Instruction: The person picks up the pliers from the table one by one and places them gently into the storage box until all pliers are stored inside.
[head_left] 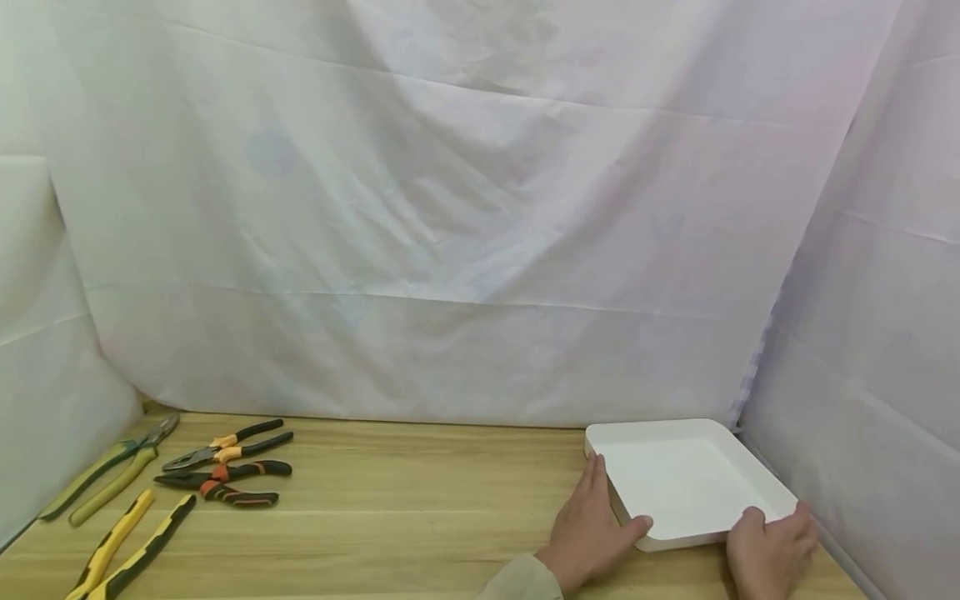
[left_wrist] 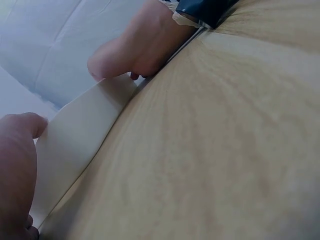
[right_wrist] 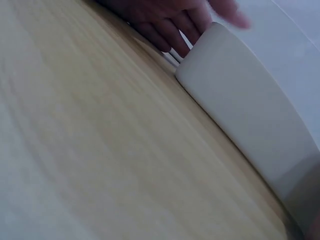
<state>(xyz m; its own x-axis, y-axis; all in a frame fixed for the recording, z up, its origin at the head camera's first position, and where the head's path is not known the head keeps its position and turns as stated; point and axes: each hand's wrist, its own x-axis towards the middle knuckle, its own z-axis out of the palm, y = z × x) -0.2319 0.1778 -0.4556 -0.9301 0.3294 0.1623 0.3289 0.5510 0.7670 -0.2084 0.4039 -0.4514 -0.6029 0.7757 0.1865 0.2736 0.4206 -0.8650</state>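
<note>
A shallow white tray lies flat on the wooden table at the right. My left hand rests along its left side, fingers fairly straight against the wall and thumb spread near the front left corner. In the right wrist view, that left hand touches the end of the tray wall. At the front right corner my right hand holds the tray, thumb at the front rim and fingers around the right side. The left wrist view shows the right hand at the far end of the front wall.
At the table's left lie several pliers: a green-handled pair, an orange-and-black pair, a red-and-black long-nosed pair and yellow-and-black handles cut off by the frame. White cloth hangs behind and at both sides.
</note>
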